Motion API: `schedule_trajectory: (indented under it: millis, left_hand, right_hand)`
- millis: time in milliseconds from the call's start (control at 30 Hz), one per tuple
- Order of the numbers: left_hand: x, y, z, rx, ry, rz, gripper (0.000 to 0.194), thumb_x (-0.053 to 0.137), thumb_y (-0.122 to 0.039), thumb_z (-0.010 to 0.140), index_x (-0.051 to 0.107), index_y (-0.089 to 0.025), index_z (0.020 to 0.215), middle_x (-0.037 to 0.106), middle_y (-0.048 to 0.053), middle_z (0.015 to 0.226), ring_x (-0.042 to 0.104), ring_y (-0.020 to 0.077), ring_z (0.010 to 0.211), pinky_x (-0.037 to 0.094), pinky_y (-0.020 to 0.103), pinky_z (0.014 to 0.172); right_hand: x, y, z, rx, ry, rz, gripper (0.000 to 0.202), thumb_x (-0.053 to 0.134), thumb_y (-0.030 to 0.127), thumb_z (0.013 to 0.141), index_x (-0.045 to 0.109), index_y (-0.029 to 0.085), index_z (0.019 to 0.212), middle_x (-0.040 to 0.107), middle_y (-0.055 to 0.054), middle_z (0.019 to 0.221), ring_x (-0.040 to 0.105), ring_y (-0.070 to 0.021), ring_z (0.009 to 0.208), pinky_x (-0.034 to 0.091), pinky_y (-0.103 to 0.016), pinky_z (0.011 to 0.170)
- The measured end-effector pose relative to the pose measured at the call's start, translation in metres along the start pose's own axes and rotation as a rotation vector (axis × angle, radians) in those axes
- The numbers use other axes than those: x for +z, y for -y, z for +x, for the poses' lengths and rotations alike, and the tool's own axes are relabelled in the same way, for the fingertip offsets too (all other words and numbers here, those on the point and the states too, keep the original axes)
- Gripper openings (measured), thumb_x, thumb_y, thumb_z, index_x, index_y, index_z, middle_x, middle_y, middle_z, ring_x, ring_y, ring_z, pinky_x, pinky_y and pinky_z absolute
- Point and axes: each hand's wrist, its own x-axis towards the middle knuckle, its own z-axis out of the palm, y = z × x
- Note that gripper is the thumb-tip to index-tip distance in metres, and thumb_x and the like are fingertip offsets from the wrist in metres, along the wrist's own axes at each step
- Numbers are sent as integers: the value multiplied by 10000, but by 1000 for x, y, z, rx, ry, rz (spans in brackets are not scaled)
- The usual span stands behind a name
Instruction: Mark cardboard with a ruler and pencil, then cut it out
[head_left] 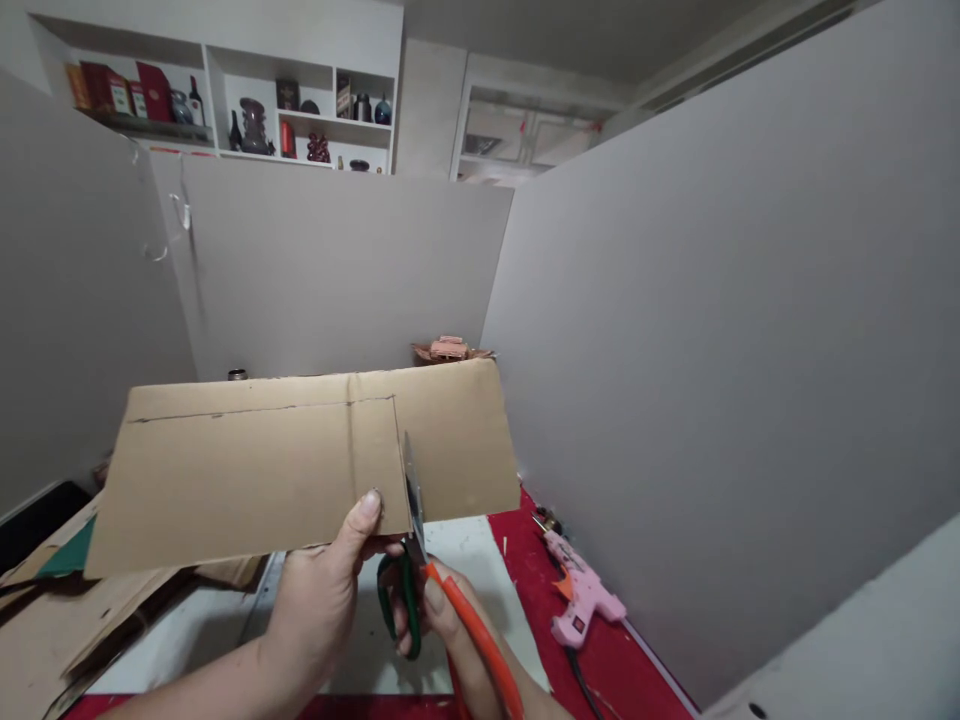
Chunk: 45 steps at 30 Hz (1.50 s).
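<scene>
My left hand [322, 590] grips the lower edge of a large cardboard sheet [247, 480], its thumb pressed on the front face. Dark drawn lines run along the sheet's upper part and down its right portion. My right hand [450, 620] holds scissors [414, 500] by handles that show green on one side and orange on the other. The scissor blades point upward and stand at the lower edge of the sheet, beside the vertical line; one blade shows in front of the cardboard. The fingers of my left hand behind the sheet are hidden.
A pink glue gun [581, 600] with a cable lies on the red tablecloth [626, 665] at right. Cardboard pieces [82, 620] are piled at left. A white board [480, 560] lies under my hands. Grey panels [345, 270] enclose the table; shelves [315, 115] stand behind.
</scene>
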Motion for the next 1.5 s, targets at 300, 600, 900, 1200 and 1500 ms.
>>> schedule_trajectory:
  millis: [300, 600, 900, 1200, 1500]
  left_hand:
    - [-3, 13, 1, 50, 54, 107, 501, 606, -686, 751, 750, -223, 622, 766, 68, 802, 702, 278, 882, 461, 365, 958]
    - [-3, 14, -1, 54, 25, 150, 504, 603, -697, 746, 719, -240, 569, 742, 51, 749, 666, 266, 865, 401, 376, 978]
    - [-3, 15, -2, 75, 40, 66, 480, 628, -656, 759, 702, -226, 559, 722, 45, 697, 667, 241, 797, 437, 342, 908]
    - [-2, 14, -3, 97, 12, 82, 496, 611, -675, 752, 695, -237, 536, 722, 44, 688, 668, 252, 785, 440, 354, 912]
    - [-2, 5, -5, 52, 68, 12, 509, 610, -659, 758, 636, -233, 480, 680, 28, 598, 653, 211, 655, 503, 300, 739]
  right_hand:
    - [5, 7, -4, 37, -96, -60, 537, 410, 682, 904, 533, 164, 837, 505, 4, 622, 473, -105, 505, 385, -235, 503]
    - [7, 6, -7, 81, -134, -52, 590, 453, 736, 848, 543, 153, 853, 474, 42, 534, 421, -77, 394, 338, -198, 400]
    - [14, 9, -9, 98, -144, -27, 587, 464, 747, 834, 519, 164, 798, 430, 67, 454, 361, -54, 335, 290, -170, 358]
    - [13, 0, -9, 77, -126, 65, 593, 458, 749, 836, 524, 161, 813, 390, 84, 437, 324, -48, 311, 255, -166, 329]
    - [7, 7, -8, 66, -102, -12, 568, 438, 733, 857, 523, 174, 818, 435, 55, 469, 369, -74, 348, 288, -193, 357]
